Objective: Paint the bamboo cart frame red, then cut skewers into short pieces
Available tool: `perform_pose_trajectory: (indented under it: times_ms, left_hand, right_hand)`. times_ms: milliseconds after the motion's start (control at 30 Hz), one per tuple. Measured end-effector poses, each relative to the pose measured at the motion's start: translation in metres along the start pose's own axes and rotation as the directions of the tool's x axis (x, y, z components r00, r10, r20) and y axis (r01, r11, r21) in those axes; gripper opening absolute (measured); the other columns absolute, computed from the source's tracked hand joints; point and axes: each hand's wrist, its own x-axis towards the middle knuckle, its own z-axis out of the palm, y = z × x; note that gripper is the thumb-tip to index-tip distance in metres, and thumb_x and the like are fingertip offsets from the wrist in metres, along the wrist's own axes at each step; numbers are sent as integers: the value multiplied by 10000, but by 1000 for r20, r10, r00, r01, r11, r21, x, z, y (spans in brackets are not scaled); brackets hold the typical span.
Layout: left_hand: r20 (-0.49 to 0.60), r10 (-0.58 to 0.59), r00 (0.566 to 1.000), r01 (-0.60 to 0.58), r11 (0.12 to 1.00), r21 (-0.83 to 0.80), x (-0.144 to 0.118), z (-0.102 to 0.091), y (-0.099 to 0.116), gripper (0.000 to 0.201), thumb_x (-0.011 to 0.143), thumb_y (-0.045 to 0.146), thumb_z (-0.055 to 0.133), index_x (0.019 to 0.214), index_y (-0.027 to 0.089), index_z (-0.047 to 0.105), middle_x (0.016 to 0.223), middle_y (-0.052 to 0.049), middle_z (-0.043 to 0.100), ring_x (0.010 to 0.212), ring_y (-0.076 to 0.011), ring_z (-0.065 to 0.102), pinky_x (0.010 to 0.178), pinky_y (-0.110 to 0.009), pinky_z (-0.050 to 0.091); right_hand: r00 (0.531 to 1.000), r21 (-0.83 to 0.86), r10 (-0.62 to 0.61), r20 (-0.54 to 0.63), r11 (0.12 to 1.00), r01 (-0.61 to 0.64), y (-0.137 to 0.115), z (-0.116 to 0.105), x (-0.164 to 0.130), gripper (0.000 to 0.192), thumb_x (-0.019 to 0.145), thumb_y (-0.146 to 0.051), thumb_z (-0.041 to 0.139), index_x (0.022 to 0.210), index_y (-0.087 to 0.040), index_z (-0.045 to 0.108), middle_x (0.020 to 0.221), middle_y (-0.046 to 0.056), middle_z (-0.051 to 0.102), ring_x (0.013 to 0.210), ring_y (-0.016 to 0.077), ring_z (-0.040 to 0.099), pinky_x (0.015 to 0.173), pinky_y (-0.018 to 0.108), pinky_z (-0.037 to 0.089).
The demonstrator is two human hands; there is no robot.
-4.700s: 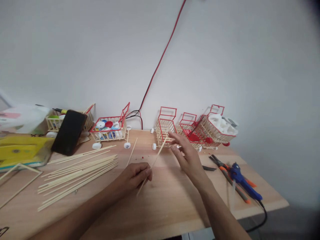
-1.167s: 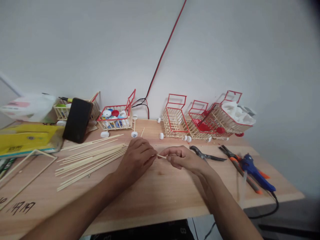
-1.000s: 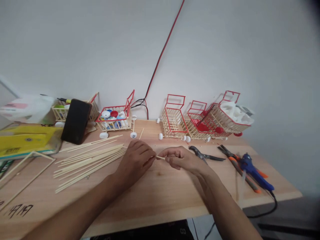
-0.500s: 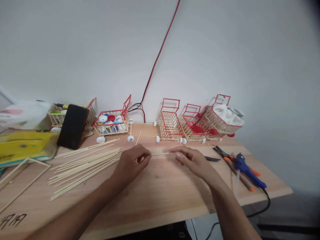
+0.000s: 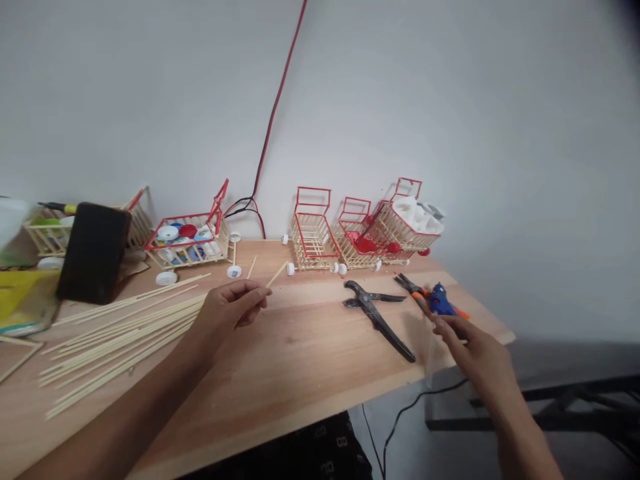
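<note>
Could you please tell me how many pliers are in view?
2: the black pliers on the table, and the orange-handled pliers beside the blue glue gun, partly hidden at the right hand.

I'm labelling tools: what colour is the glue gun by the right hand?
The glue gun is blue where it shows, best in the head view.

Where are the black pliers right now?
In the head view, the black pliers lie on the wooden table, right of centre, between the left hand and the right hand, just left of the orange-handled pliers.
</note>
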Motion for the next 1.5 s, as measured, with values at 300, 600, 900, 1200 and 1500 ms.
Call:
perform_pose_trajectory:
  times_ms: [300, 600, 900, 1200, 1500]
  left_hand:
    - [41, -39, 998, 44, 990, -136, 3, -3, -5, 238, 724, 358, 710, 740, 128, 651, 654, 12, 562, 419, -24, 370, 388, -177, 194]
    - [57, -24, 998, 32, 989, -146, 0, -2, 1, 213, 743, 328, 695, 750, 122, 642, 616, 27, 544, 398, -17, 353, 392, -179, 181]
    - [66, 34, 997, -20, 980, -197, 0, -2, 0, 246, 775, 357, 666, 727, 129, 587, 623, 34, 533, 421, -22, 353, 392, -170, 192]
    - [-58, 92, 994, -100, 983, -156, -4, 3, -7, 286, 797, 427, 615, 777, 147, 560, 775, -31, 625, 713, -151, 637, 566, -220, 473]
    - [-197, 95, 976, -166, 908, -385, 9, -10, -9, 322, 729, 400, 678, 716, 157, 468, 543, 56, 521, 348, -17, 328, 357, -142, 192]
  right_hand:
    - [946, 83, -257, 196, 966, 246, -36, 38, -6, 368, 781, -452, 574, 1011, -174, 650, 943, 105, 701, 852, 242, 648, 711, 329, 469]
    - [937, -170, -177, 300, 957, 235, -70, 57, -4, 152, 816, -322, 491, 844, -173, 508, 763, 83, 640, 699, 215, 593, 601, 290, 355]
    - [967, 406, -153, 205, 912, 58, -98, 11, -18, 382, 724, -510, 635, 915, -183, 579, 562, -45, 449, 475, 120, 427, 457, 246, 313]
    - [731, 797, -330, 597, 348, -494, -193, 20, -50, 656, 771, -405, 688, 1311, -109, 461, 482, -139, 210, 401, 22, 126, 369, 155, 102]
    - [761, 911, -538, 362, 375, -168, -251, 81, -49, 470, 749, -410, 690, 1165, -200, 628, 820, 36, 626, 666, 127, 542, 617, 260, 463]
